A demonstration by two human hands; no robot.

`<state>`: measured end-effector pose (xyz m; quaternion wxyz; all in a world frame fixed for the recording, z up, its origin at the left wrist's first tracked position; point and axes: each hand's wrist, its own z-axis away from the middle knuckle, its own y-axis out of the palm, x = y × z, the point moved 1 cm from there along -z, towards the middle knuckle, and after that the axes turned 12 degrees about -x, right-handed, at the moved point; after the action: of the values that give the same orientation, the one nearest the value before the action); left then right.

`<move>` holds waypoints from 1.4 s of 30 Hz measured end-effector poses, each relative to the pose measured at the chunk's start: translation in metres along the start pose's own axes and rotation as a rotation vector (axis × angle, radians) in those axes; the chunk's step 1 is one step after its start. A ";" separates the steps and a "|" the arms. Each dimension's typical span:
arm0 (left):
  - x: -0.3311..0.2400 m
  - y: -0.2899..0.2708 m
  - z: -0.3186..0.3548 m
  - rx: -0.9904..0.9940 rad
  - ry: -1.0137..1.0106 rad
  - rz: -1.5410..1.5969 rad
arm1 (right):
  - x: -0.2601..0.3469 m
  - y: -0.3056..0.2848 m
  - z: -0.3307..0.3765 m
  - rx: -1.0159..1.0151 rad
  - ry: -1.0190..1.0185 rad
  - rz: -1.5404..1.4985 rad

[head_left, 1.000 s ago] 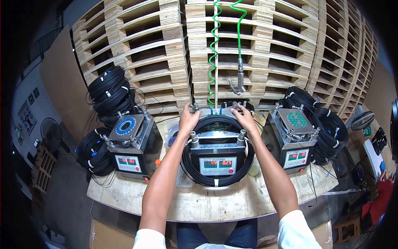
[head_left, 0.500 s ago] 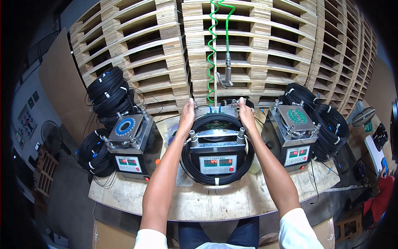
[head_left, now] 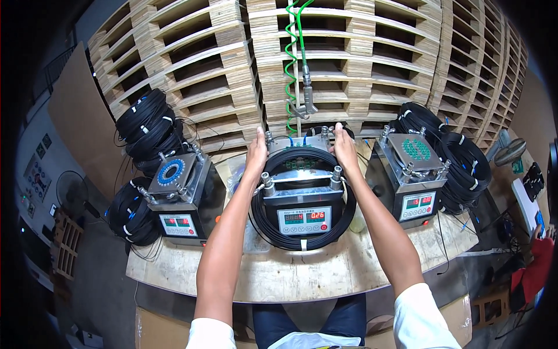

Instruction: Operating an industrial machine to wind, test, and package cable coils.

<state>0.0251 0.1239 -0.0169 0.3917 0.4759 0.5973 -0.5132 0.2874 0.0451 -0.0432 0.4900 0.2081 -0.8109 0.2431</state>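
Stacked wooden pallets (head_left: 359, 35) wall off the far side of a pale worktable (head_left: 279, 276), where 3 boxy machines stand in a row: the middle machine (head_left: 303, 202) directly before the worker, the left machine (head_left: 178, 224) and the right machine (head_left: 418, 205) well apart on either side. Heaps of black cable, the left coils (head_left: 142, 119) and right coils (head_left: 474, 166), crowd the outer flanks, while 1 cable coil (head_left: 322, 242) loops around the middle machine, its lower arc passing beneath the lit panel. The left hand (head_left: 257, 154) and right hand (head_left: 345, 148) flank that machine's rear corners, fingers pointing up beside the metal posts; whether either grasps anything cannot be told. A metal air gun (head_left: 308, 102) dangles from a green hose (head_left: 300, 35) just beyond the hands, in front of the pallets. At lower left, the worker's forearm partly covers a small orange item (head_left: 218, 219).
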 end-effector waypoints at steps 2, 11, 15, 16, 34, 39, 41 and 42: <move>0.000 0.001 -0.001 0.017 -0.016 -0.031 | -0.003 0.000 -0.004 0.043 -0.017 0.106; 0.002 0.006 0.005 -0.153 -0.088 0.112 | -0.007 0.005 -0.002 0.112 0.056 -0.129; 0.001 0.004 0.006 -0.111 -0.097 0.138 | 0.003 0.000 0.007 0.108 0.119 -0.208; 0.003 0.005 0.004 -0.112 -0.093 0.141 | 0.005 -0.003 0.007 0.116 0.166 -0.183; 0.014 0.014 -0.005 -0.164 -0.021 0.099 | -0.012 0.004 -0.004 0.038 -0.074 0.068; 0.007 0.013 0.002 -0.150 0.013 0.100 | -0.005 -0.001 0.001 0.048 -0.013 -0.010; 0.006 0.012 0.001 -0.133 0.028 0.082 | 0.002 -0.003 0.005 0.035 -0.007 -0.018; 0.005 0.011 -0.001 -0.106 0.030 0.052 | 0.003 -0.004 0.006 0.033 -0.008 -0.017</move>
<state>0.0344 0.1256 -0.0246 0.4206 0.4776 0.6169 -0.4630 0.2844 0.0381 -0.0423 0.4853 0.2241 -0.8069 0.2513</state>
